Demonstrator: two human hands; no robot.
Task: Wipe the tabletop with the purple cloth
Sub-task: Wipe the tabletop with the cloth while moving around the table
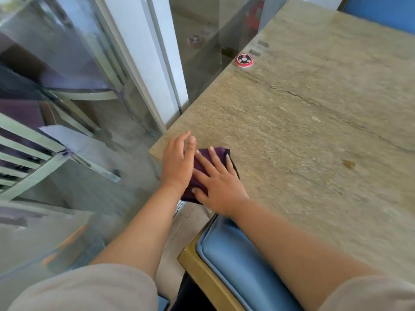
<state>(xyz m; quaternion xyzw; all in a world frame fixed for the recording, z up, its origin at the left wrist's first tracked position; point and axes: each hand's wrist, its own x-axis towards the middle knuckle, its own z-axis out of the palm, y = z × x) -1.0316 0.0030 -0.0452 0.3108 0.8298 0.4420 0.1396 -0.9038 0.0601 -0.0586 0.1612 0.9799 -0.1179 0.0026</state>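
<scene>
No text, brand or number can be read anywhere. The only sign-like marking is on the round red call button (pixel 244 60) in the upper middle of the frame, at the edge of the stone surface (pixel 314 131): a dark face with small pale symbols, too small and blurred to make out.

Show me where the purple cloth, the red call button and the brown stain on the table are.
purple cloth (pixel 221 153), head view, its far corner beyond the fingertips.
red call button (pixel 244 60), head view, middle of its top face.
brown stain (pixel 348 163), head view, centre of the spot.
</scene>
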